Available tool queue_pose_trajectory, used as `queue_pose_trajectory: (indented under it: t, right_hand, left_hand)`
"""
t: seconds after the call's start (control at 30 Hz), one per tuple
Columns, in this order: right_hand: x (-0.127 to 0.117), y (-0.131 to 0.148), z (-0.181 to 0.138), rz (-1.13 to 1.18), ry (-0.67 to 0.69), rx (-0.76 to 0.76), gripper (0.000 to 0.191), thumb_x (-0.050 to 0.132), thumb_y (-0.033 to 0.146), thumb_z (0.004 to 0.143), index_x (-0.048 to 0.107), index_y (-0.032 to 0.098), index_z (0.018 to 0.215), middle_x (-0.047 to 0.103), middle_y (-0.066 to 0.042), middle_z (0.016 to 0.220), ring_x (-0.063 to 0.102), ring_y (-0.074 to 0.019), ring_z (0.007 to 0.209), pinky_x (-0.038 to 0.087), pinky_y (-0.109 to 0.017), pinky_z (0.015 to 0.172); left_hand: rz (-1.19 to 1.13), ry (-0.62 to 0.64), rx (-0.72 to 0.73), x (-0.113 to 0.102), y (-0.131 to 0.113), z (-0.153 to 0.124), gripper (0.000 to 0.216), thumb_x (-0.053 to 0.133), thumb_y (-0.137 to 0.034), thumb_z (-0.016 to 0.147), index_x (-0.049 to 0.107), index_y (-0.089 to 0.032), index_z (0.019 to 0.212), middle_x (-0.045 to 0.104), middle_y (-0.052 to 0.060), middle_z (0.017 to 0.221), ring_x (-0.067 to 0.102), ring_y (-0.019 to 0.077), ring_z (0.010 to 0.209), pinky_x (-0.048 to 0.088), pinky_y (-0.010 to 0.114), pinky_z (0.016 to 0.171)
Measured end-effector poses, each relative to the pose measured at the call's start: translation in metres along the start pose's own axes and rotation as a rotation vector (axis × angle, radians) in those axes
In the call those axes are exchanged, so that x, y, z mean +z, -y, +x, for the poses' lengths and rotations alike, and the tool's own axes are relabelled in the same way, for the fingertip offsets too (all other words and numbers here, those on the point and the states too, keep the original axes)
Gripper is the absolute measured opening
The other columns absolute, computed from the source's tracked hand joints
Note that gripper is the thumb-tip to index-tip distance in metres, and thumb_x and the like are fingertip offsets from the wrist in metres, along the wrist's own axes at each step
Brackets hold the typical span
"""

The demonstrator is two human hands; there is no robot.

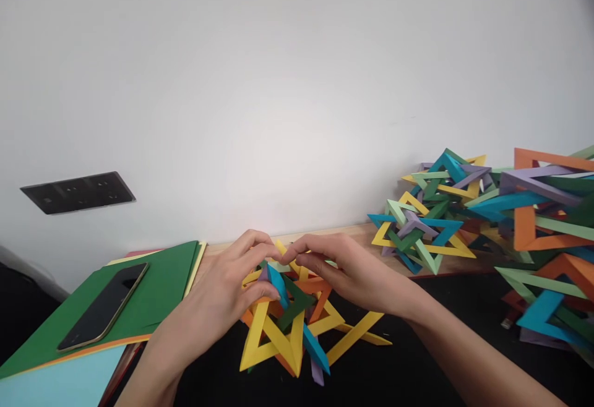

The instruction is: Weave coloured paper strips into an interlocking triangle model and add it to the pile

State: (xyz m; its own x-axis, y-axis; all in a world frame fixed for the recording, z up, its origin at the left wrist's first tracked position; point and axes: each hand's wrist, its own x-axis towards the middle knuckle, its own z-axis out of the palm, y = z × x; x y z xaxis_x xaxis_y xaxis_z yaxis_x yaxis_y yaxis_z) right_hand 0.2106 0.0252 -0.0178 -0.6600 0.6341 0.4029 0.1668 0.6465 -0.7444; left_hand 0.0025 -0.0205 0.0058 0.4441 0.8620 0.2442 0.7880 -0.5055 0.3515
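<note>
An origami model of interlocked folded-paper strips point(290, 317), in yellow, orange, blue, dark green and purple, sits on the black surface in front of me. My left hand point(232, 277) grips its left side, with the thumb against a blue strip and the fingers curled over the top. My right hand point(343, 265) reaches in from the right, thumb and index finger closed at the top of the model near a yellow strip. The fingertips of both hands nearly meet there. Part of the model's back is hidden behind my hands.
Several finished paper models point(427, 231) are piled on the right by the wall. At the left a black phone point(104, 305) lies on stacked green paper point(174, 271), with light blue paper point(69, 379) below it. A dark socket panel point(78, 192) is on the wall.
</note>
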Motion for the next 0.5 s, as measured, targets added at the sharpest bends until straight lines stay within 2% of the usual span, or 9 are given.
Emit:
queue_pose_trajectory:
  t: [0.07,0.13,0.23,0.3,0.4,0.5]
  right_hand:
    - [-0.002,0.0,0.0,0.013,0.0,0.001,0.025,0.038,0.02,0.096,0.062,0.022,0.102,0.067,0.001,0.093,0.059,-0.0115,0.081,0.045,-0.022,0.07]
    - [-0.003,0.0,0.0,-0.019,-0.028,0.029,0.023,0.039,0.021,0.096,0.061,0.023,0.101,0.066,0.001,0.094,0.059,-0.0117,0.08,0.045,-0.022,0.068]
    - [-0.006,0.0,-0.002,-0.2,-0.151,0.113,0.018,0.043,0.021,0.092,0.061,0.021,0.094,0.066,-0.002,0.09,0.058,-0.0142,0.078,0.043,-0.024,0.065]
    - [-0.01,0.001,-0.005,-0.346,-0.177,0.186,0.016,0.046,0.02,0.089,0.062,0.019,0.086,0.066,-0.003,0.084,0.057,-0.0156,0.075,0.04,-0.025,0.061]
    - [-0.013,0.002,-0.01,-0.472,-0.026,0.265,0.011,0.054,0.018,0.081,0.063,0.019,0.075,0.065,-0.001,0.073,0.054,-0.014,0.064,0.032,-0.024,0.053]
    - [-0.008,0.001,-0.011,-0.561,0.157,0.258,0.005,0.062,0.015,0.069,0.061,0.019,0.066,0.06,0.002,0.062,0.047,-0.011,0.054,0.023,-0.023,0.047]
  left_hand:
    - [-0.026,0.011,0.052,0.0,0.003,0.002,0.02,0.056,-0.016,0.087,0.058,-0.029,0.102,0.058,0.0,0.106,0.057,0.017,0.089,0.044,0.026,0.074]
    - [-0.037,0.03,0.082,0.0,0.007,0.002,0.021,0.053,-0.016,0.088,0.061,-0.029,0.103,0.059,0.0,0.103,0.058,0.0168,0.09,0.044,0.026,0.075]
    - [-0.037,0.057,0.078,-0.001,0.012,0.002,0.021,0.05,-0.016,0.09,0.067,-0.027,0.097,0.059,0.001,0.099,0.058,0.0154,0.084,0.044,0.025,0.071]
    - [-0.037,0.069,0.07,-0.002,0.016,0.002,0.023,0.049,-0.015,0.091,0.069,-0.026,0.092,0.058,0.001,0.095,0.057,0.0149,0.082,0.043,0.025,0.069]
    - [-0.043,0.057,0.051,-0.004,0.021,0.003,0.025,0.048,-0.014,0.09,0.069,-0.026,0.089,0.056,0.001,0.093,0.055,0.014,0.079,0.042,0.025,0.068]
    - [-0.057,0.035,0.023,-0.003,0.024,0.004,0.023,0.05,-0.011,0.088,0.069,-0.024,0.084,0.056,0.001,0.091,0.053,0.0124,0.073,0.041,0.024,0.065]
